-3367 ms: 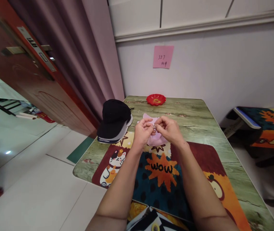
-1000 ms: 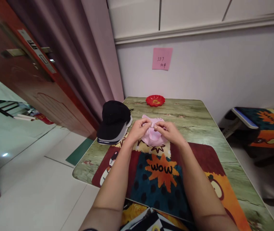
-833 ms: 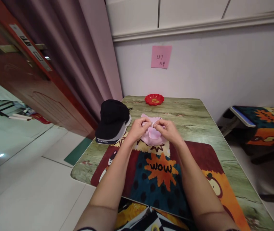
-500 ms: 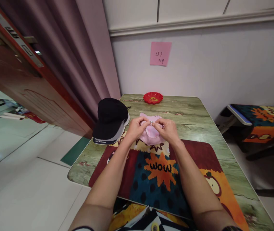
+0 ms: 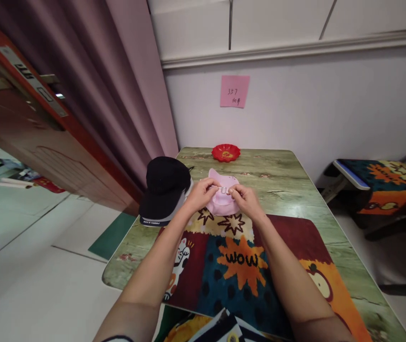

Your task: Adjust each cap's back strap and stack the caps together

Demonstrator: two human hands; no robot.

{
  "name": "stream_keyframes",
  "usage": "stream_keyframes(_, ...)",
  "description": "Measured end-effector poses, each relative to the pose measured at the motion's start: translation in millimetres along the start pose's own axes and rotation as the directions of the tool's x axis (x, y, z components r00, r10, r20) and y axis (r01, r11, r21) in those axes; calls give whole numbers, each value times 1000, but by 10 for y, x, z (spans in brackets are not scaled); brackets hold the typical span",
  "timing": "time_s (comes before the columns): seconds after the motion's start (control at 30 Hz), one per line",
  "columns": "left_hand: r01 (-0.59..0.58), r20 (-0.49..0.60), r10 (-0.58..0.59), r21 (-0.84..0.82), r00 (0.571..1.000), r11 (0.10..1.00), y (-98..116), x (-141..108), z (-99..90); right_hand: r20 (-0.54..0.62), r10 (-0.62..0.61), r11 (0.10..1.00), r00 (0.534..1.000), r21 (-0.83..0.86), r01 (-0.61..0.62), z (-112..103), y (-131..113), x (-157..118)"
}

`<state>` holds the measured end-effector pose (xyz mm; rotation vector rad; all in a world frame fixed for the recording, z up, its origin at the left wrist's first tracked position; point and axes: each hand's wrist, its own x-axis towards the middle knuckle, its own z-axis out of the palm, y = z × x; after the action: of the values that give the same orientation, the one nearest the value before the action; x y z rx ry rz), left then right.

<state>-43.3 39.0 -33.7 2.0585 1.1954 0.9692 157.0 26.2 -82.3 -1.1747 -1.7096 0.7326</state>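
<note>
A pink cap (image 5: 222, 209) lies in front of me, at the far edge of a colourful mat (image 5: 213, 280). A small metal buckle (image 5: 223, 190) shows on the strap across the cap's back opening. My left hand (image 5: 203, 194) pinches the strap just left of the buckle. On the buckle's other side, my right hand (image 5: 248, 200) has thumb and finger closed on the strap's right part. The exact grip of the fingertips is too small to make out. Beside my left hand rests a black cap (image 5: 167, 178) with a grey-and-navy brim edge.
A red scalloped dish (image 5: 226, 153) stands near the back of the green wood-patterned table (image 5: 277, 178). A pink note (image 5: 234, 91) is stuck to the wall behind. The door (image 5: 53, 142) and curtain (image 5: 142, 80) are at the left, a second table (image 5: 384, 187) at the right.
My hands have moved slightly apart, so the buckle between them now shows plainly. The whole view has shifted, with the table sitting a little lower in it.
</note>
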Motion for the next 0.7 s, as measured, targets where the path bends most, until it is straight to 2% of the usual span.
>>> stream_keyframes(0.1, 29, 23, -29, -9, 999, 1000, -61, 38, -14, 53, 18, 999, 998, -44, -15, -53, -5, 78)
stream_keyframes(0.27, 103, 120, -78, -217, 990, 971, -58, 122, -55, 136, 45, 998, 990, 25, -49, -118, -108, 192)
stream_keyframes(0.47, 175, 88, -154, -350, 984, 920, -58, 127, -62, 134, 20, 999, 991, -32, -16, -108, -253, 216)
stream_keyframes(0.6, 189, 94, -167, -321, 981, 928, -98, 59, -132, 189, -8, 998, 982, -67, 21, -185, -339, 166)
stream_keyframes(0.7, 172, 42, -166, -240, 985, 955, -159, -20, -297, 223, -61, 996, 973, -45, 73, -367, -226, 131)
